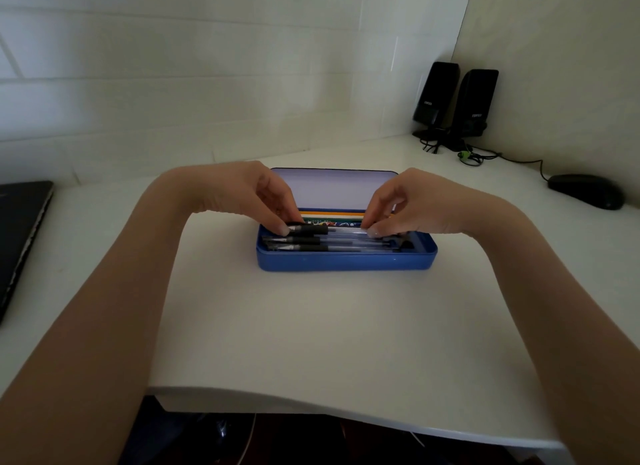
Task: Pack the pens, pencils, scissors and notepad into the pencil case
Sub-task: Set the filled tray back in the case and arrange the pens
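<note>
Faint unreadable white logos on two black speakers.

One head-worn, wide-angle view looks forward and down across a white desk toward its far right corner (straight lines bow near the frame edges). The desk's near edge sits close, low in frame.

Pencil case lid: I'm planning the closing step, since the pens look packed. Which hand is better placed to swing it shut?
Roughly even, slightly the right. Both the right hand and left hand pinch opposite ends of a pen inside the pencil case, directly before the upright lid; the right's knuckles overlap its corner.
</note>
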Demonstrator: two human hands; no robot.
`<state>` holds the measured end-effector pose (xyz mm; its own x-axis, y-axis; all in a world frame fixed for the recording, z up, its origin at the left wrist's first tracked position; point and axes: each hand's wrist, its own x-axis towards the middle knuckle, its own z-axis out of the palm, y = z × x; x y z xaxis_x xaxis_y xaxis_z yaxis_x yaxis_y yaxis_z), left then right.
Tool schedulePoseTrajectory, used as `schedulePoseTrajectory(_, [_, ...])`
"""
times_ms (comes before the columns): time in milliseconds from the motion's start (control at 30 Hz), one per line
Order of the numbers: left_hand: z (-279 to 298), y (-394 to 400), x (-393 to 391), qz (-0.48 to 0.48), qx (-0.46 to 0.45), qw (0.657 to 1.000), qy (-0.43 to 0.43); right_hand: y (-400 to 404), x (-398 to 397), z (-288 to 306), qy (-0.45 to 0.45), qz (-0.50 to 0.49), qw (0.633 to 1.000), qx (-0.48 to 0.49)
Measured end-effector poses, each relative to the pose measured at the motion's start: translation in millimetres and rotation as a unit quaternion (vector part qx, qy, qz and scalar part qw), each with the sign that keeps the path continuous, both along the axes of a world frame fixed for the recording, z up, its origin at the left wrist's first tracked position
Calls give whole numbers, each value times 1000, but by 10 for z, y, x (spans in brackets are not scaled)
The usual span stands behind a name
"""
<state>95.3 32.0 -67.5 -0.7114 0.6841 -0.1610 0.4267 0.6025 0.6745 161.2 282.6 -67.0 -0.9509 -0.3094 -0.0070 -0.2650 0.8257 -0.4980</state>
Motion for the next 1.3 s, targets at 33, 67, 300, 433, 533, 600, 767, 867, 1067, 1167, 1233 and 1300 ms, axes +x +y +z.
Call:
schedulePoseTrajectory(33, [-1,1,1,-2,-5,1000,0,-5,0,-5,0,0,1000,4])
schedulePoseTrajectory(67, [-2,3,2,-3,-11,1000,0,-9,0,-8,-1,0,1000,7])
schedulePoseTrajectory(300, [2,39,27,0,-17,1000,-2,-60,6,-25,7,-8,1000,20])
schedulePoseTrajectory(433, [1,36,35,6,-16,1000,8,-94,6,-24,9,-14,1000,25])
schedulePoseTrajectory(533, [-7,55,47,11,-18,999,27,-89,14,-21,1,-9,1000,21])
schedulePoseTrajectory(600, [-9,76,57,15,-24,999,40,-85,18,-30,-8,-9,1000,18])
schedulePoseTrajectory(767, [-11,98,60,22,-27,998,44,-106,9,-50,-12,-14,1000,21])
schedulePoseTrajectory(867, [-14,92,61,23,-25,998,46,-125,4,-64,1,-25,1000,17])
schedulePoseTrajectory(1067, [25,27,57,18,-19,1000,9,-130,-2,-68,-10,-27,1000,8])
schedulePoseTrajectory(1167, [30,28,60,11,-15,1000,12,-133,0,-70,-6,-29,1000,8])
schedulePoseTrajectory(1233, [20,37,56,19,-16,999,22,-130,13,-61,-7,-26,1000,10])
schedulePoseTrajectory(1300, [8,42,51,19,-25,999,32,-114,25,-39,-6,-25,1000,16])
